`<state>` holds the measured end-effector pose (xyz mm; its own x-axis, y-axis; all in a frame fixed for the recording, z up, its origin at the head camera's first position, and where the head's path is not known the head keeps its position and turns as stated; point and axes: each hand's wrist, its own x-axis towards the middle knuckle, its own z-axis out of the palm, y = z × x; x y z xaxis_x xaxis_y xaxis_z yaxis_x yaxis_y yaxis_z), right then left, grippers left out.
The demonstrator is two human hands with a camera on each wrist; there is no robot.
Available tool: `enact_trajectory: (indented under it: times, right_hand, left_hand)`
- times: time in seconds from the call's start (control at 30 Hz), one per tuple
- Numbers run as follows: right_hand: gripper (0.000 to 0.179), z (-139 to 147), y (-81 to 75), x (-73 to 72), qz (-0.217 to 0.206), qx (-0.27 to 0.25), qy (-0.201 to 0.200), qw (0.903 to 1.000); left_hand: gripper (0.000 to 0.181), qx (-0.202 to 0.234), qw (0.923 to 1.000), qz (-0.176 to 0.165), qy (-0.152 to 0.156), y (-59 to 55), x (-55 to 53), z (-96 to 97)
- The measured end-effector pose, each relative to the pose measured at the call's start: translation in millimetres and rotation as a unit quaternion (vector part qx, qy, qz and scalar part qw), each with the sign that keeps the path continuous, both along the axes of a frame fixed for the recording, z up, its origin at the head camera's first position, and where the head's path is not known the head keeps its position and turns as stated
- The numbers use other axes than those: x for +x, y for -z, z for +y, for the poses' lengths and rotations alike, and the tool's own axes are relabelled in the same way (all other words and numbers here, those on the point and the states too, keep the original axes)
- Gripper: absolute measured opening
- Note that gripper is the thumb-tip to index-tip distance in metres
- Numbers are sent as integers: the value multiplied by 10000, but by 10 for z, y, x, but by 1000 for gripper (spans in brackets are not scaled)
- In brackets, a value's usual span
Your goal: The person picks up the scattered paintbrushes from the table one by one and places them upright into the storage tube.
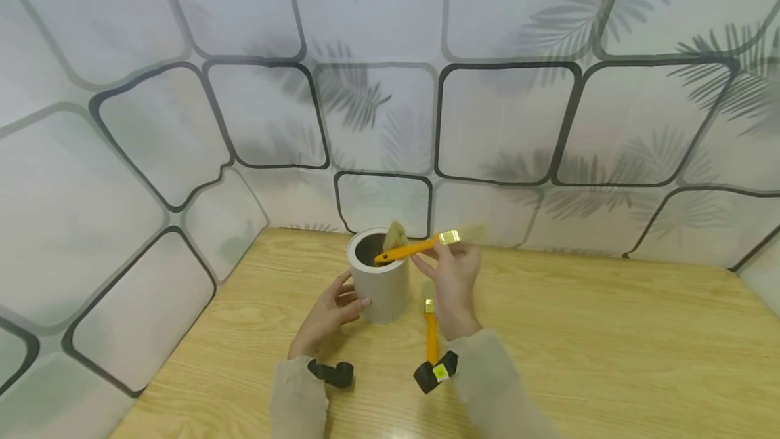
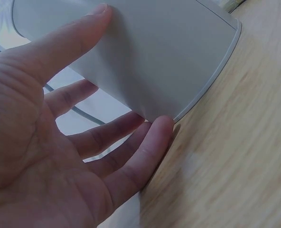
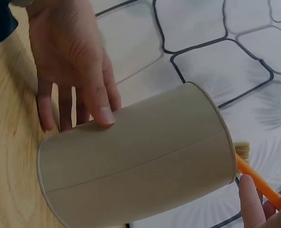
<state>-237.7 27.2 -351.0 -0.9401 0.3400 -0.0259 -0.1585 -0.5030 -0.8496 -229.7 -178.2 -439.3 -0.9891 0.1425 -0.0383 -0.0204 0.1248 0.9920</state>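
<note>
A light grey cylindrical container [image 1: 382, 295] stands upright on the table, open at the top. My left hand [image 1: 332, 314] holds its left side low down; in the left wrist view the thumb [image 2: 90, 28] lies along the wall and the other fingers touch its edge. My right hand [image 1: 456, 283] pinches a paintbrush [image 1: 407, 250] with an orange handle and gold-coloured ferrule. The handle's end is over the container's mouth, and the pale bristles point right. Bristles of another paintbrush [image 1: 396, 234] stick up from the container.
One more orange-handled paintbrush [image 1: 431, 334] lies on the wooden table [image 1: 609, 344], right of the container and partly behind the right wrist's black camera strap [image 1: 434, 372]. Behind the table rises a patterned wall [image 1: 378, 120], close to the container.
</note>
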Motion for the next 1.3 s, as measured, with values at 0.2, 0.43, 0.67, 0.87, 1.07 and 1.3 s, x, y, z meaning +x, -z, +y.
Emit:
enact_trajectory:
  times: [0.2,0.43,0.67,0.87,1.07,1.3]
  right_hand:
    - [21,-128,10,-25,407,1097,185,9930]
    - [20,-152,63,35,552,3170,197,9466]
    - [29,60,126,32,479,3001,-20,9527]
    - [24,382,159,-11,-93,3049,-243,9520]
    - [31,677,156,19,-653,3236,-530,9425]
    - [36,946,151,49,-998,3330,-776,9344]
  left_hand:
    - [75,-2,10000,-37,13,-3,1,-8]
    - [74,-56,10000,33,19,10,5,-15]
    - [72,-152,9999,70,2,1,-3,0]
    - [71,-152,9999,51,51,-17,-6,-2]
    - [72,-135,9999,28,68,-39,10,-12]
    - [71,-127,9999,63,15,-42,20,1]
